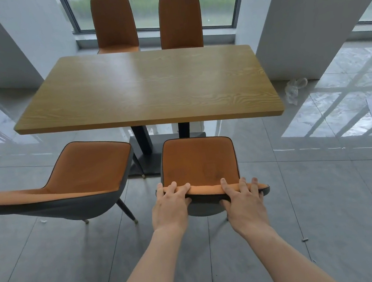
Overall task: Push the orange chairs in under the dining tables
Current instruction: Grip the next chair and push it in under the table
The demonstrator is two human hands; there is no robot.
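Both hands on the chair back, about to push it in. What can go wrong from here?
1. The table's black pedestal base sits straight ahead; the held chair may hit its legs on it.
2. The neighbouring chair stands angled close on the left; a skewed push could bump it.
3. The left hand and right hand grip the backrest's top edge, so a hard shove might tip it on the glossy floor.

One head-worn view looks forward and down, close over a chair back (210, 191), toward the table (144, 87).
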